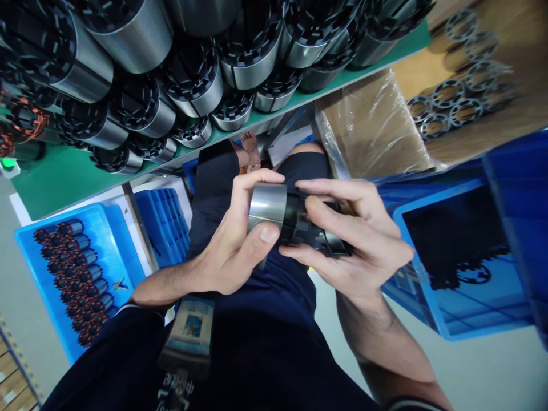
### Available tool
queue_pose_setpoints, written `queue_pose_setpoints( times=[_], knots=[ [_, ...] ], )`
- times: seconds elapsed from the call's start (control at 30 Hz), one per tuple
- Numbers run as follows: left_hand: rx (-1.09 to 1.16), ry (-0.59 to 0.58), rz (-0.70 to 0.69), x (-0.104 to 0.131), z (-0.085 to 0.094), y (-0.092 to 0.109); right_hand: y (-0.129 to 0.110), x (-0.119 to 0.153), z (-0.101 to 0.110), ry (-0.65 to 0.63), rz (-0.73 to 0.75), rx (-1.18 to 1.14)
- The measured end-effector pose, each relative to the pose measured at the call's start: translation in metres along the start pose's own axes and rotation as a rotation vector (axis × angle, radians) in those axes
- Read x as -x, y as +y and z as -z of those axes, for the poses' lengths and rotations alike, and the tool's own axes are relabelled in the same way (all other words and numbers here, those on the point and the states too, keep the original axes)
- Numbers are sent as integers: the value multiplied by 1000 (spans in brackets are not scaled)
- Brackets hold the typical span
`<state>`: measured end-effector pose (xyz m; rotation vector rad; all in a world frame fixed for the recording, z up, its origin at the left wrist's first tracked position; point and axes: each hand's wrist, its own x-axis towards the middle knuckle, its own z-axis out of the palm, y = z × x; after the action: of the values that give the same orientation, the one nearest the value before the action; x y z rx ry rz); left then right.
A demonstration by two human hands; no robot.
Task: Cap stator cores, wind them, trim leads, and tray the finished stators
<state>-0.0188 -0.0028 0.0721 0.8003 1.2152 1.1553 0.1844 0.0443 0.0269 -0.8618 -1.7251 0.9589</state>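
— What's in the hands?

— A steel cylinder (268,206) with a black plastic insert (319,231), held over the lap, below the green counter (64,177). The left hand (233,245) is clamped round the steel; the right hand (355,234) pinches the insert.

— Any tips?

— I'd keep the cylinder still, line up the slots and press squarely; a tilted insert would likely jam.

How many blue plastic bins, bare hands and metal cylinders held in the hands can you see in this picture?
Blue plastic bins: 3, left bin, stack of bins, right bin
Bare hands: 2, left hand, right hand
Metal cylinder held in both hands: 1, metal cylinder
Total: 6
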Motion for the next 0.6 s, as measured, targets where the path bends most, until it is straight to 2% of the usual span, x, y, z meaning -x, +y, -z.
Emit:
queue_pose_setpoints(
  times=[0.17,0.27,0.33,0.4,0.53,0.6],
  knots=[
    [-17,-105,34,-2,7,8,-2,4,-5,-3,-84,-46],
    [-75,-191,58,-3,11,11,-5,4,-5,-12,-68,-25],
    [-73,-192,108,-4,12,9,-7,2,-3,-46,-78,-25],
    [-23,-126,116,-5,10,4,-9,-2,-1,-3,-137,-82],
    [104,118,37,-12,-3,-7,-14,-10,-6,362,-305,-285],
    [139,236,-10,-17,-13,-8,-16,-11,-15,416,-300,-324]
  ],
)
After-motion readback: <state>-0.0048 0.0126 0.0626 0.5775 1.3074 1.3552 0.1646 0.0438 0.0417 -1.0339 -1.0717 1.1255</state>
